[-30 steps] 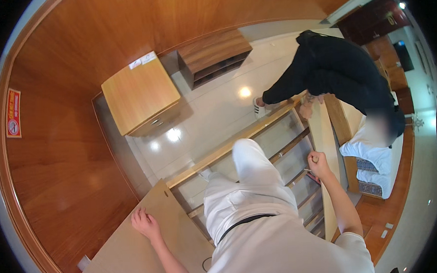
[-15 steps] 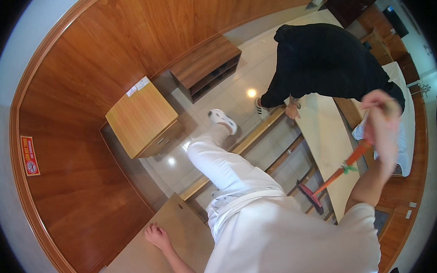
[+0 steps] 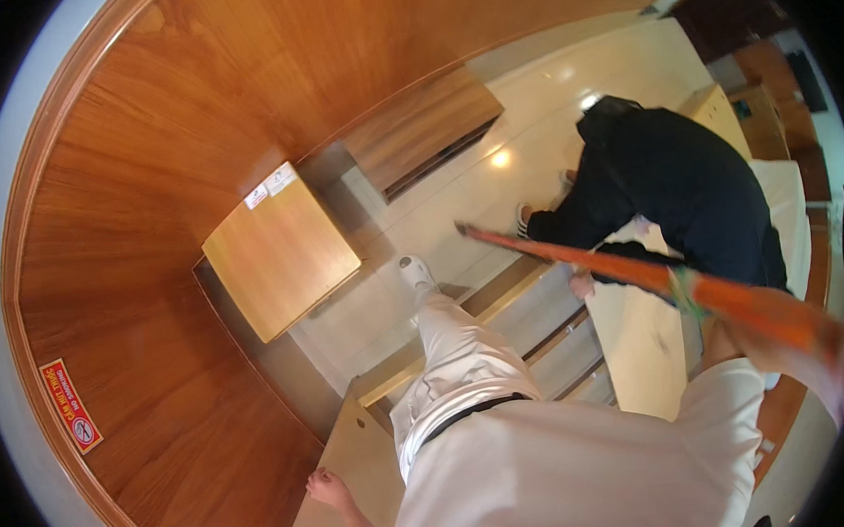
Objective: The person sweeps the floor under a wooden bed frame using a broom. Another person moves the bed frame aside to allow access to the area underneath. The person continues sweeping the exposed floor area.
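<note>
My right hand [image 3: 814, 362], blurred near the right rim, grips a hammer [image 3: 594, 259] by its long orange-red handle. Green material is tied round the handle. The hammer is raised, its head end reaching left over the floor, in front of a co-worker. My left hand [image 3: 329, 488] is at the edge of a tan board [image 3: 365, 457], fingers loosely bent, holding nothing I can see. Between my leg and the co-worker lies a wooden frame with slats [image 3: 505, 293]. A pale wooden panel [image 3: 641, 347] rests over its right part.
A co-worker in black [image 3: 695, 192] bends over the frame, one hand [image 3: 582, 282] at the pale panel's corner. A light wooden cabinet [image 3: 283, 256] and a brown low shelf unit [image 3: 420, 130] stand along the wood-panelled wall. Behind the co-worker is a white mattress [image 3: 786, 192].
My right hand has swung the hammer up, its head leaving the slats. My left hand's fingers have curled in. The co-worker has bent lower, and my view has turned slightly.
</note>
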Action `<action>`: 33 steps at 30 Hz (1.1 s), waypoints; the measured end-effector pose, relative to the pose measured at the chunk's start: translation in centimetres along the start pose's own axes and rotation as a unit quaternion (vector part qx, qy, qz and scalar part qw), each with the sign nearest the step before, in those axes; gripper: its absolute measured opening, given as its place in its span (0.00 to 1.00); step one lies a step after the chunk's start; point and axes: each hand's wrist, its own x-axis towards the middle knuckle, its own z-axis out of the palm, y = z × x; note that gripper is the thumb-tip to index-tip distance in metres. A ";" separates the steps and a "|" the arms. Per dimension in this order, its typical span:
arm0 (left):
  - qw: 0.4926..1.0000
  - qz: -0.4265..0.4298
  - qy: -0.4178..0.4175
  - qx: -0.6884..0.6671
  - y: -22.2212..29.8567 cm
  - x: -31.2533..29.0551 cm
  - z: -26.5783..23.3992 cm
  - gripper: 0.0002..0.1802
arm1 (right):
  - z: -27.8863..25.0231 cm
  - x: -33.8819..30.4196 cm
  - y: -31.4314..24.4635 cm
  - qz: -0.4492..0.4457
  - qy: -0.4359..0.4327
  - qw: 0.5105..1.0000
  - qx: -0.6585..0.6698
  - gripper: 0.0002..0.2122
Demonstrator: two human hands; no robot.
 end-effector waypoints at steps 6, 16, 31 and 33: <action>0.931 -0.105 -0.018 -0.348 2.1 9.4 -2.3 0.12 | -0.8 22.0 17.9 -0.238 0.345 0.908 -0.030 0.08; 0.953 0.072 -0.019 -0.293 19.6 19.2 -13.5 0.16 | -2.7 30.6 30.8 -0.087 0.326 0.941 -0.020 0.07; 0.874 0.344 -0.076 -0.334 35.5 28.4 -9.5 0.14 | 5.4 23.2 32.8 -0.083 0.308 0.939 -0.129 0.08; 0.855 0.376 -0.110 -0.340 36.5 28.6 -8.9 0.14 | 7.0 20.6 32.6 -0.067 0.326 0.929 -0.162 0.08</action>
